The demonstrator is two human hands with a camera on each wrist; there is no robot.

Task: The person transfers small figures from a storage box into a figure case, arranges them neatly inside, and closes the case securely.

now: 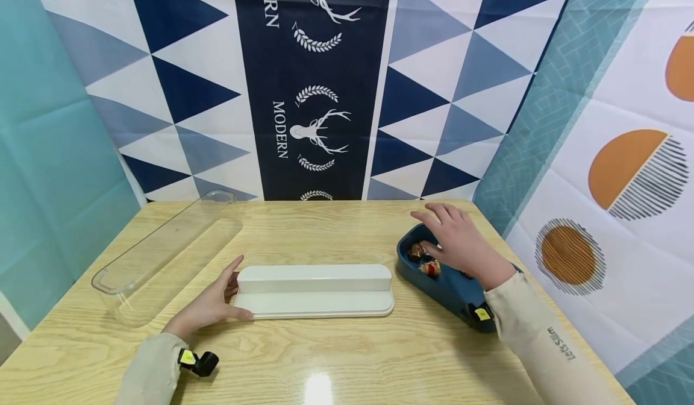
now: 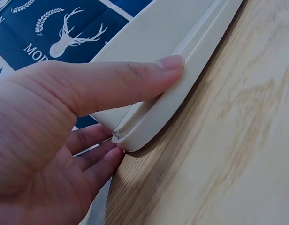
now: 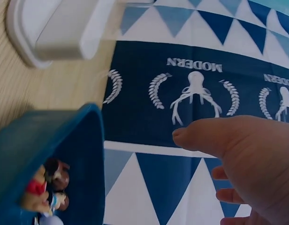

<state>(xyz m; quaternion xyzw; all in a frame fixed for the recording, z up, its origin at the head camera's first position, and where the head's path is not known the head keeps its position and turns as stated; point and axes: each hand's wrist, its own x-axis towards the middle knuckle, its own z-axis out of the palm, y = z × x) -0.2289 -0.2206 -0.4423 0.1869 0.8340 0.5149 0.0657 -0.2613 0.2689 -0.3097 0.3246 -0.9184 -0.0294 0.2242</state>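
White plastic base (image 1: 314, 304) lies on the tabletop (image 1: 336, 363), one end lightly pinched between thumb and fingers of my left hand (image 1: 212, 302). My right hand (image 1: 461, 245), fingers loosely spread and holding nothing, hangs over the blue box (image 1: 431, 289) with its small figurines (image 1: 431, 268). Pressing the rim too hard might tip or skid the base; a careless dip could knock the box's side. From the head, my right thumb overlaps the figurines; the right wrist view shows it well apart.

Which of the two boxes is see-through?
The long box at the person's left: the tabletop shows through its clear walls, whereas the blue box by the right hand is opaque.
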